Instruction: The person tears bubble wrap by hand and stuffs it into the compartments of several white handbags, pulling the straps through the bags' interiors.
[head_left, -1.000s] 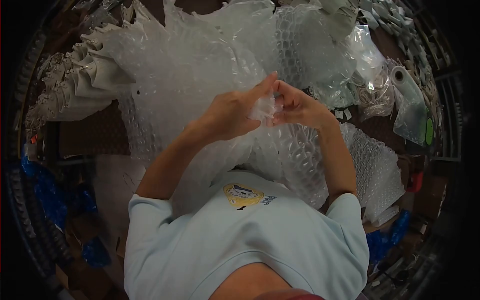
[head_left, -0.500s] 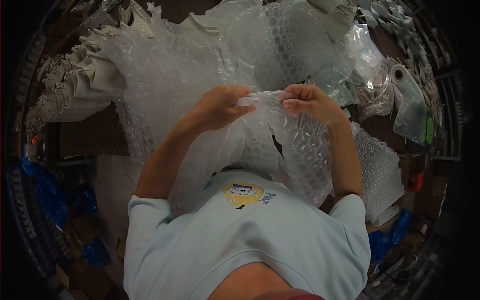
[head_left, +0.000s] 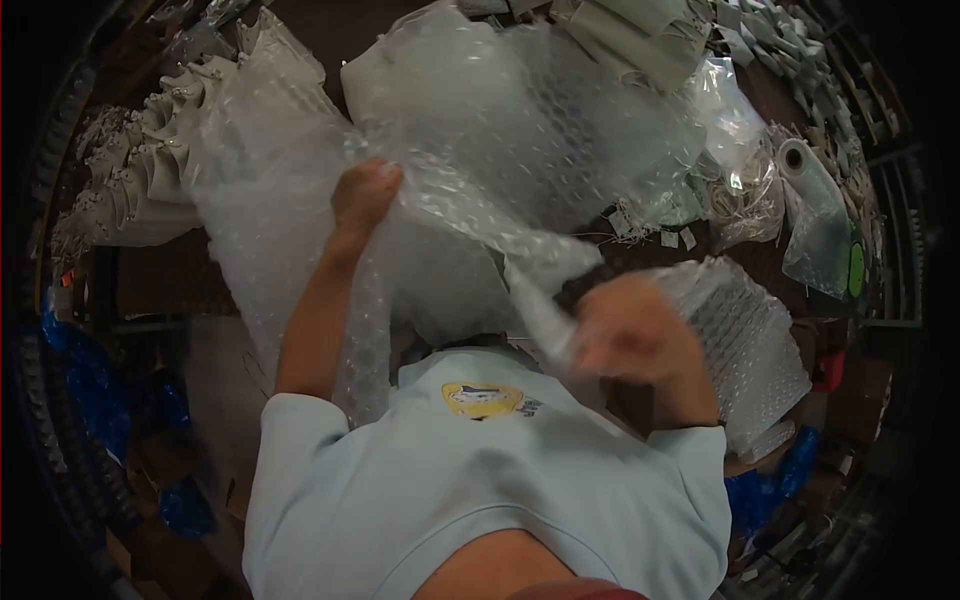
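A big sheet of clear bubble wrap (head_left: 470,130) is spread over the dark table in front of me. My left hand (head_left: 362,197) grips the sheet's edge up at the left. My right hand (head_left: 625,327), blurred, is closed on a torn strip of bubble wrap (head_left: 540,290) low at the right, close to my chest. A split in the wrap runs between the two hands.
Folded grey-white pieces (head_left: 150,170) are stacked in a row at the left. A stack of bubble wrap sheets (head_left: 745,340) lies at the right, with a roll in plastic (head_left: 810,170) and clear bags (head_left: 735,110) behind it. Blue plastic (head_left: 90,390) sits low left.
The hands were together pinching the wrap; they have pulled apart, left hand up and left, right hand down and right, and the sheet has split between them.
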